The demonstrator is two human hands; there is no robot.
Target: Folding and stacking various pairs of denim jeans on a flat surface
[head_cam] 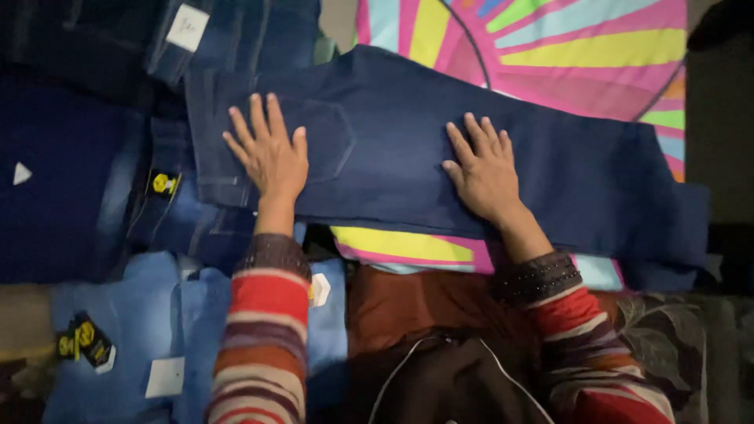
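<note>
white tags (187,27), yellow labels (163,183) (on jeans)

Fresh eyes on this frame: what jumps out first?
The bright cloth with pink, yellow and blue rays at top right, loud against everything else. Across it, mid-frame, lie dark jeans, with the left hand flat by the back pocket and the right hand flat further along, both in striped sleeves. At left sit piles of lighter jeans with yellow tags.

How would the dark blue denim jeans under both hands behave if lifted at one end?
The dark blue denim jeans would probably drape, lying flat like soft cloth. Likely non-slippery on the striped mat; both flat hands, left hand and right hand, press them.
</note>
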